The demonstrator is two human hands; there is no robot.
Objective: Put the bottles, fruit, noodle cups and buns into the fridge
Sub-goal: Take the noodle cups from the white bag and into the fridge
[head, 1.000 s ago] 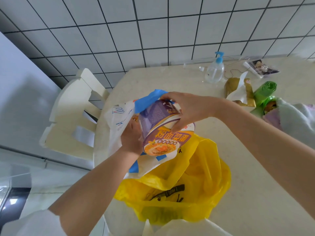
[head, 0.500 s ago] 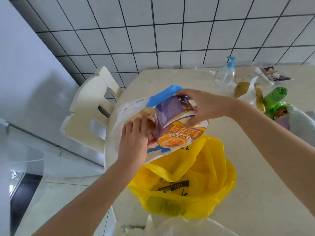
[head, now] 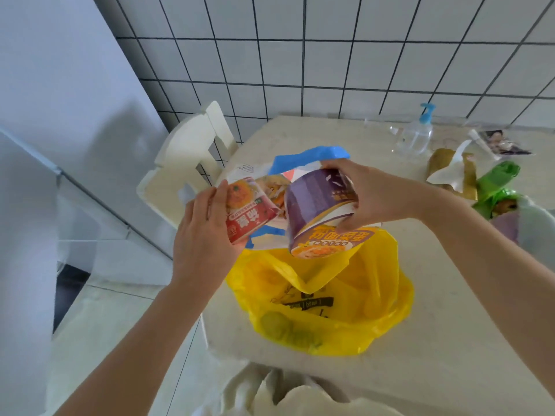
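Red noodle cup newly lifted by left hand; two cups up.

Two noodle cups sit above the table — a red noodle cup and a purple noodle cup — one in each of two hands. Plastic bags number at least three: a yellow bag, a white-and-blue bag and a green bag. One pump bottle and one chair — the rest is too blurred to count.
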